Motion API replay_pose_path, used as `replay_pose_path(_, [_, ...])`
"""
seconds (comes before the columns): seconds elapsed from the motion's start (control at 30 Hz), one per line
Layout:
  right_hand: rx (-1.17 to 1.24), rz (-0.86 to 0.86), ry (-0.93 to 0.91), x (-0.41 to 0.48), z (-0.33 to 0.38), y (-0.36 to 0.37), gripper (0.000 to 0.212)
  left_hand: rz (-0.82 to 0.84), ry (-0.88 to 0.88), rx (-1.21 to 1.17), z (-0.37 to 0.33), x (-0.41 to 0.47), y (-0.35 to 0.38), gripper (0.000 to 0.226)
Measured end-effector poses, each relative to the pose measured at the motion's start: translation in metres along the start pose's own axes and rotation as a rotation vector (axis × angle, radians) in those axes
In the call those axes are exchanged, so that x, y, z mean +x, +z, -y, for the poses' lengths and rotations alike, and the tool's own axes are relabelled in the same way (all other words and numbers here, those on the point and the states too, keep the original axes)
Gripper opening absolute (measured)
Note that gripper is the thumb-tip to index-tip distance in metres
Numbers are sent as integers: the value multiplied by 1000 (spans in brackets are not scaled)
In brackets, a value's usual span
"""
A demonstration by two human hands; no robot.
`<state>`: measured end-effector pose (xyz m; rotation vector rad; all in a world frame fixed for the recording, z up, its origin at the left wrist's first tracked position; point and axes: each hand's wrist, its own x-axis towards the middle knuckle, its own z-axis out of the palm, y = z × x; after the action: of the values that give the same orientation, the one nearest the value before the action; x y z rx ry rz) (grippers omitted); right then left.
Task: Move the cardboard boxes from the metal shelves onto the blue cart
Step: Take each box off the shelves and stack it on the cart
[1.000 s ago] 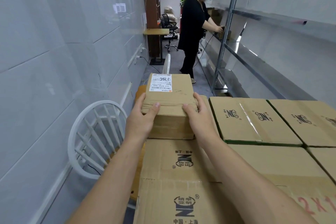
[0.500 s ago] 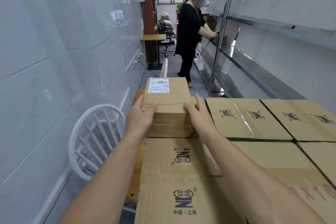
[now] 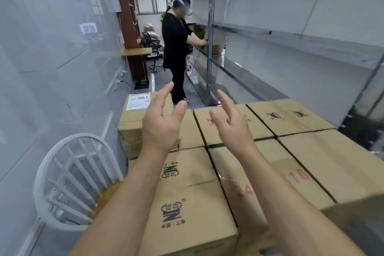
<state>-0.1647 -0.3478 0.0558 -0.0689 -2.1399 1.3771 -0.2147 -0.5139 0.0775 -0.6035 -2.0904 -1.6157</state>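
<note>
My left hand (image 3: 161,129) and right hand (image 3: 232,129) hover open, empty; the labelled box (image 3: 133,119) lies beyond the left, at the stack's (image 3: 187,193) far-left corner.

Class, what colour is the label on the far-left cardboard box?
The label is white with dark print; seen best in the head view.

The left forearm (image 3: 124,203) and right forearm (image 3: 291,203) stretch forward side by side, bare, with the wrists nearly straight. The left hand (image 3: 161,124) is lifted with its palm turned toward the right one, fingers straight and together, thumb spread apart, empty. The right hand (image 3: 232,124) mirrors it near by, palm facing left, fingers loosely extended, thumb out, also empty.
</note>
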Motion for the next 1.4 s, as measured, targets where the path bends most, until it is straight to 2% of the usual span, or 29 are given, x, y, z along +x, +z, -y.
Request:
replay_pose_path(0.13, [-146,-95,-16,-27,-6,-61,58,90,-34,-66,-23,-21,47,48])
replay_pose_path(0.33, [-262,-222,59,-91,-16,-164,56,247,-48,-138,-74,-77,118,48])
replay_pose_path(0.77, [-397,-566,299,-302,-12,-364,50,660,-34,-323,-210,-264,254,45])
replay_pose_path(1.07, [-378,-762,436,-384,-22,-411,50,858,-75,-367,-244,-335,294,46])
replay_pose_path(1.17, [-333,-809,461,-393,-31,-411,54,896,-110,-352,-240,-345,303,45])
replay_pose_path(1.4, [-250,-832,597,-388,-63,-417,49,967,-169,-326,-228,-347,333,46])
